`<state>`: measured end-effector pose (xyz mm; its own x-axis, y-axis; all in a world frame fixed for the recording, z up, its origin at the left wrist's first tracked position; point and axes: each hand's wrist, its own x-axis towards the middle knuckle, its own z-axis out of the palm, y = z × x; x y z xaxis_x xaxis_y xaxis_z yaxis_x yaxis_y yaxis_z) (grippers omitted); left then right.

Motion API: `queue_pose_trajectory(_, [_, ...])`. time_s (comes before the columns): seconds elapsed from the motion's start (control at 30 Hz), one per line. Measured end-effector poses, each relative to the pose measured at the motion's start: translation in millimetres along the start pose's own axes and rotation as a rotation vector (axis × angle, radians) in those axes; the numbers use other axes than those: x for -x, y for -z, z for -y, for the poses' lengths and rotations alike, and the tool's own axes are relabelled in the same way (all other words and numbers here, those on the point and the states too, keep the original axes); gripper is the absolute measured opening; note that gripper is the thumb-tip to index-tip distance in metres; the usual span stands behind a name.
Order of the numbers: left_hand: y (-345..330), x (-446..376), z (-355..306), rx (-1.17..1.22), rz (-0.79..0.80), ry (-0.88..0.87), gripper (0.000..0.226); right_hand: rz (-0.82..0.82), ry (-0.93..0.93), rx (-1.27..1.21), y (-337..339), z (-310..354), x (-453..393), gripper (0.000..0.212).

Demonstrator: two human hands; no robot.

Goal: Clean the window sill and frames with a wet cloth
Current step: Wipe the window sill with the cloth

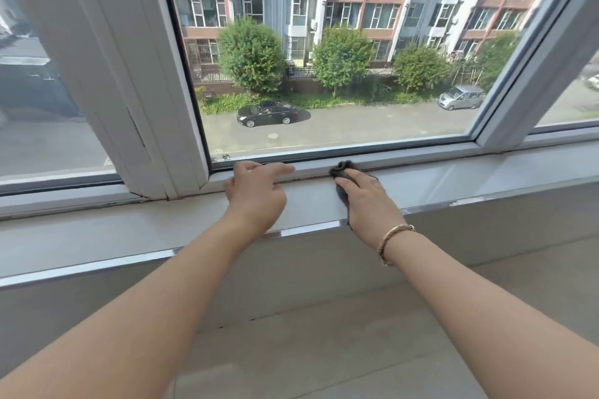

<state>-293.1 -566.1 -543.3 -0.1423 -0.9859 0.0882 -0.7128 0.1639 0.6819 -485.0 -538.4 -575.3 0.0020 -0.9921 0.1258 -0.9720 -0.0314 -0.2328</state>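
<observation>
Two hands are working mid-frame: right hand (366,201) w/ flat fingers is pressing one dark grey crumpled cloth (344,172) onto the white window frame's bottom rail (421,160) above the pale sill (311,201), left hand (256,191) is resting loosely extended, holding nothing, on the rail just left.

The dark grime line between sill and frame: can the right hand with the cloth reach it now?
Probably yes: the right hand presses the cloth at the grime line, with nothing between.
</observation>
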Motion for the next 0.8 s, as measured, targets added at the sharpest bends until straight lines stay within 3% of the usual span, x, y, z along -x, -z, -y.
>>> queue_pose_trajectory(0.2, [16.0, 5.9, 16.7, -0.22, -0.03, -0.091, 0.043, -0.145, 0.238, -0.176, -26.0, 64.6, 19.4, 0.046])
queue_pose_trajectory(0.33, [11.4, 4.7, 13.3, -0.307, 0.069, -0.178, 0.047, -0.112, 0.264, -0.133, -31.4, 51.5, 10.8, 0.049])
queue_pose_trajectory(0.4, [8.5, -1.0, 3.9, -0.354, 0.124, -0.242, 0.048, -0.053, 0.224, -0.08, -20.9, 22.0, 4.7, 0.056])
queue_pose_trajectory(0.6, [-5.6, -35.5, -34.9, -0.245, 0.269, -0.321, 0.045, 0.022, -0.141, 0.004, 22.2, -108.6, -1.6, 0.065])
queue_pose_trajectory(0.73, [-17.2, -49.1, -45.5, -0.209, 0.329, -0.362, 0.045, -0.118, -0.187, -0.094, 24.3, -104.3, 0.9, 0.061])
queue_pose_trajectory(0.8, [-24.7, -53.5, -45.4, -0.198, 0.35, -0.392, 0.044, -0.228, -0.093, -0.162, 17.6, -82.5, 8.7, 0.057])
